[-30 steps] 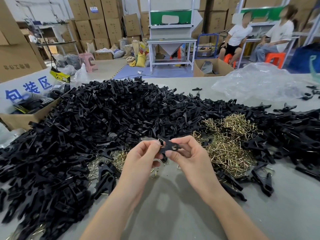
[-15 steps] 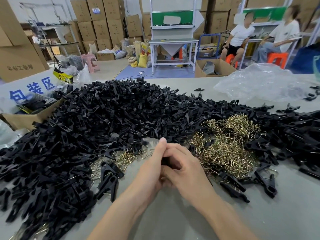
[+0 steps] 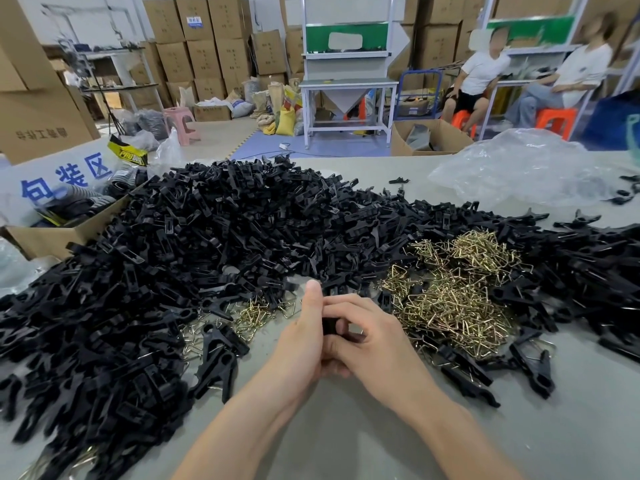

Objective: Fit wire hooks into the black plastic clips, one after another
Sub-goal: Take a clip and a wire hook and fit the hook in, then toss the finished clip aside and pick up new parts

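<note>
Small factory assembly and packing floor. Cardboard cartons point(image 3: 204, 39) stand stacked high along the back wall, metal-framed workstation point(image 3: 348, 83) mid-floor, two seated people point(image 3: 481, 74) on orange stools point(image 3: 554, 119). Grey worktop point(image 3: 346, 445) heaped with bulk black plastic clips point(image 3: 207, 237) and brass wire hooks point(image 3: 457, 299).

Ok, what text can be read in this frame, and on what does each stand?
"包装区": blue characters on the white sign at the left.
"PRO...": on the yellow-black packet; the rest is blurred.
Print on the large carton and the blue label on the stacked cartons: unreadable.
</note>
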`<action>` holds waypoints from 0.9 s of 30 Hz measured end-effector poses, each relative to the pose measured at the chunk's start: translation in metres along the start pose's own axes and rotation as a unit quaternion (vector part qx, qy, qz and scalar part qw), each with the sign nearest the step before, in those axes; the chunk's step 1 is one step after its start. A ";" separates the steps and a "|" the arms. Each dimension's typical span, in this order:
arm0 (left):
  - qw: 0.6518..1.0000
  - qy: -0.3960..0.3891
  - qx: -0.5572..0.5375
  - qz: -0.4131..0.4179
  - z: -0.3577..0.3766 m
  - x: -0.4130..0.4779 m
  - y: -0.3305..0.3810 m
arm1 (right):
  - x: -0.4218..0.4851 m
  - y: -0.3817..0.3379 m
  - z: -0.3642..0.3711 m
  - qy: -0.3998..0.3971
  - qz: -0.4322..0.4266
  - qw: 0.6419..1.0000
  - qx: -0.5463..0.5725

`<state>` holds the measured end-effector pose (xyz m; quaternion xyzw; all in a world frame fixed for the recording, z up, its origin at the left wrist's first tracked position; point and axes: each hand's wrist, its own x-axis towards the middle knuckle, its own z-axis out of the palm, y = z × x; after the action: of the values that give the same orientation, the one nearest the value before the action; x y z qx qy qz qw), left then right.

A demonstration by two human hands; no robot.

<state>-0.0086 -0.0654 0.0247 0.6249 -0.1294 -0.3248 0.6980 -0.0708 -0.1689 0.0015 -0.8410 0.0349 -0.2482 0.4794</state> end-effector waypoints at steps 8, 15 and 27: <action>0.999 -0.016 -0.032 -0.011 -0.011 0.008 0.000 | 0.000 -0.001 -0.001 0.053 -0.076 0.994 -0.065; 0.997 0.065 -0.043 -0.010 -0.022 0.026 -0.004 | 0.029 -0.019 -0.120 0.314 0.037 0.814 0.487; 0.735 0.364 0.547 0.170 -0.071 0.018 0.003 | 0.023 -0.012 -0.043 0.082 0.142 0.857 0.488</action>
<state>0.0469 -0.0203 0.0101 0.9370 -0.1243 0.1781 0.2736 -0.0720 -0.2032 0.0383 -0.4617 0.0674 -0.2307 0.8538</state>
